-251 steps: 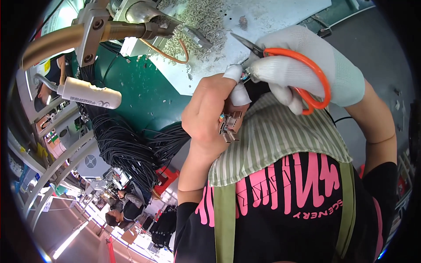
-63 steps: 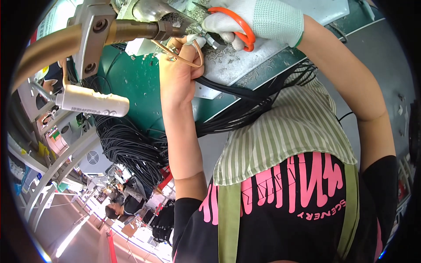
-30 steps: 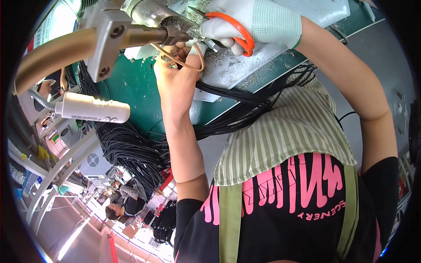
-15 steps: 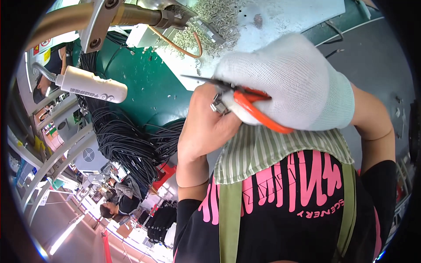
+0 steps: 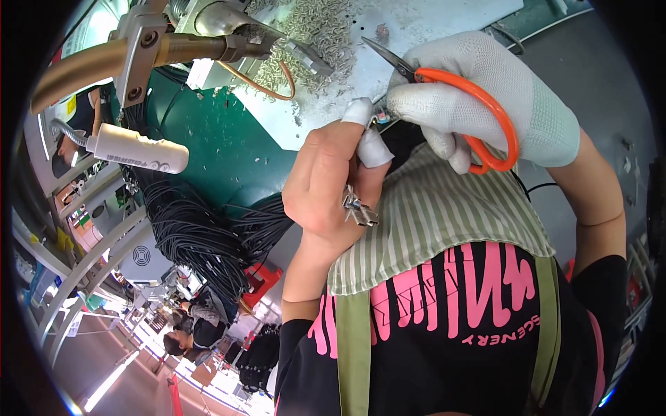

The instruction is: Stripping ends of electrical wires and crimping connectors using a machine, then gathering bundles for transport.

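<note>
The left hand (image 5: 320,177) had its grip closed: two fingertips in white finger covers (image 5: 375,149) stood on either side of a small wired connector (image 5: 379,118), coloured strands just showing at its end. Lower down, a cluster of metal connectors (image 5: 359,210) poked out of the same fist. The right hand (image 5: 454,111), in a white knit glove, had its grip wrapped about the orange handles of the scissors (image 5: 504,125) — the glove hid whether its fingertips also pinched the wired connector.

That connector lay between the two hands, off the tips of the left and just left of the gloved fingertips, so both were about equally near. Black cable (image 5: 406,136) ran rightward from beside it, under the glove. The scissors' long axis slanted above it, the point to the upper left, away from the body.

Below hung the striped apron (image 5: 444,215). Beyond the hands, a white board (image 5: 277,127) on the green tabletop (image 5: 215,156) carried a heap of metal bits (image 5: 305,35), with a thin copper-coloured tube (image 5: 286,82) arching over its edge. Farther left — a thick bundle of black cables (image 5: 194,232) and a red stool (image 5: 262,281).
</note>
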Motion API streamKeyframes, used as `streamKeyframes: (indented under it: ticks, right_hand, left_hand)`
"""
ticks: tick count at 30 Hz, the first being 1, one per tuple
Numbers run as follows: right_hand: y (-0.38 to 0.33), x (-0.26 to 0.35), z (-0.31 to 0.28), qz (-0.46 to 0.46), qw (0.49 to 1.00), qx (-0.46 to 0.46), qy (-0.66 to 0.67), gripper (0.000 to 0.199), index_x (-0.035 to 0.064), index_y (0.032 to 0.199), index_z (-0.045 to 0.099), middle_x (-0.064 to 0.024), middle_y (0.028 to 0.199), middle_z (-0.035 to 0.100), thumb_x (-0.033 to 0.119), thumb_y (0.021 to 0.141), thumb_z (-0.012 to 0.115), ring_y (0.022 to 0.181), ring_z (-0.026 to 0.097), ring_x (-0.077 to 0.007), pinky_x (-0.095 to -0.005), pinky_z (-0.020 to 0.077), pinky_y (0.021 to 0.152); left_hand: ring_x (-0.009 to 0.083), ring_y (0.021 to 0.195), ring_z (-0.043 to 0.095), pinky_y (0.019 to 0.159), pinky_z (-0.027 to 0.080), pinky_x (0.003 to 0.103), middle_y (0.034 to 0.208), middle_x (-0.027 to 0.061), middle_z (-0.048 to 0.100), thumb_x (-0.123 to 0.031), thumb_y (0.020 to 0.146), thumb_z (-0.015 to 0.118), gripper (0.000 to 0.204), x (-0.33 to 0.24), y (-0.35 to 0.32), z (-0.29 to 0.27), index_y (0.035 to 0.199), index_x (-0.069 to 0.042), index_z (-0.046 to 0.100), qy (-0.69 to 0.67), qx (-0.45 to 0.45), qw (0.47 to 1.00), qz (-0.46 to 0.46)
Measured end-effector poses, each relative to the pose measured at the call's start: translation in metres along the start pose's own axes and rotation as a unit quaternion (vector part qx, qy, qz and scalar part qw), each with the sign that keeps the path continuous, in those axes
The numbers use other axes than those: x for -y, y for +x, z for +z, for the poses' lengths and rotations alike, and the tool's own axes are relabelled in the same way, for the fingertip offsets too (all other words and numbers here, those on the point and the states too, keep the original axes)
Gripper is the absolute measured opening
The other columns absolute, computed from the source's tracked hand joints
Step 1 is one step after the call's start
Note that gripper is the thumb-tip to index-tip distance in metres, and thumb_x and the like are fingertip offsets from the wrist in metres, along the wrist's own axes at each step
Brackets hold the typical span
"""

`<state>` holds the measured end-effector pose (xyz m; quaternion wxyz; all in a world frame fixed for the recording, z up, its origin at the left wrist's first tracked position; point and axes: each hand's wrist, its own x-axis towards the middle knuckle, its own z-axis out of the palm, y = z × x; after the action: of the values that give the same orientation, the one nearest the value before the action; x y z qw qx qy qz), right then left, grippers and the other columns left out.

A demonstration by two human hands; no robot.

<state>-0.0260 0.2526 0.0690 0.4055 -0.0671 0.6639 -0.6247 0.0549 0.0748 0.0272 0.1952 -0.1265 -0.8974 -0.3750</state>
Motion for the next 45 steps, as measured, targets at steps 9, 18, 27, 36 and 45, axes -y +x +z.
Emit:
streamKeyframes:
  ticks: [9,18,27,36,45]
  right_hand:
    - [0.0,-0.008,-0.002,-0.099,0.985,-0.045,-0.134,0.01,0.0031,0.077,0.06,-0.0033,0.054,0.054,0.013,0.077,0.058,0.043,0.051,-0.009,-0.0232,0.0399,0.042]
    - [0.006,-0.015,-0.003,-0.333,0.884,-0.021,-0.328,0.017,0.0055,0.084,0.064,-0.005,0.057,0.054,0.008,0.068,0.065,0.048,0.054,-0.0164,-0.0261,0.0398,0.045]
    - [-0.006,-0.029,0.011,-0.407,0.724,-0.208,-0.517,0.021,0.0087,0.087,0.064,-0.003,0.062,0.055,0.014,0.068,0.07,0.05,0.054,-0.019,-0.0282,0.0414,0.045]
    - [-0.011,-0.042,0.009,-0.33,0.815,-0.162,-0.448,0.011,0.0071,0.078,0.062,-0.0065,0.056,0.051,0.012,0.07,0.068,0.046,0.051,-0.0212,-0.029,0.04,0.044]
    - [-0.007,-0.043,0.019,-0.311,0.908,-0.104,-0.261,0.008,0.0029,0.073,0.062,-0.0095,0.052,0.048,0.009,0.072,0.066,0.043,0.048,-0.0241,-0.0295,0.0371,0.042]
  left_hand:
    - [0.006,0.053,0.049,0.044,0.036,0.019,0.076,0.0062,0.061,0.006,0.074,0.064,0.027,0.002,0.002,-0.006,0.101,0.002,0.059,-0.278,0.086,0.936,-0.2]
    - [0.002,0.052,0.045,0.048,0.033,0.015,0.065,-0.0013,0.052,0.002,0.076,0.062,0.018,-0.007,0.007,-0.011,0.088,-0.003,0.05,-0.52,0.096,0.75,-0.398]
    - [0.0009,0.055,0.032,0.052,0.026,0.014,0.061,-0.0062,0.037,0.009,0.069,0.064,0.026,-0.008,0.004,0.0,0.084,-0.003,0.046,-0.141,0.004,0.972,-0.191]
    - [0.0003,0.055,0.032,0.05,0.026,0.014,0.061,-0.0061,0.039,0.008,0.072,0.063,0.024,-0.012,0.007,0.004,0.087,-0.001,0.047,-0.125,0.0,0.973,-0.196]
    - [-0.0002,0.057,0.04,0.053,0.031,0.014,0.067,-0.0025,0.051,0.005,0.08,0.062,0.022,-0.008,-0.001,0.004,0.098,0.001,0.049,-0.251,-0.054,0.955,-0.149]
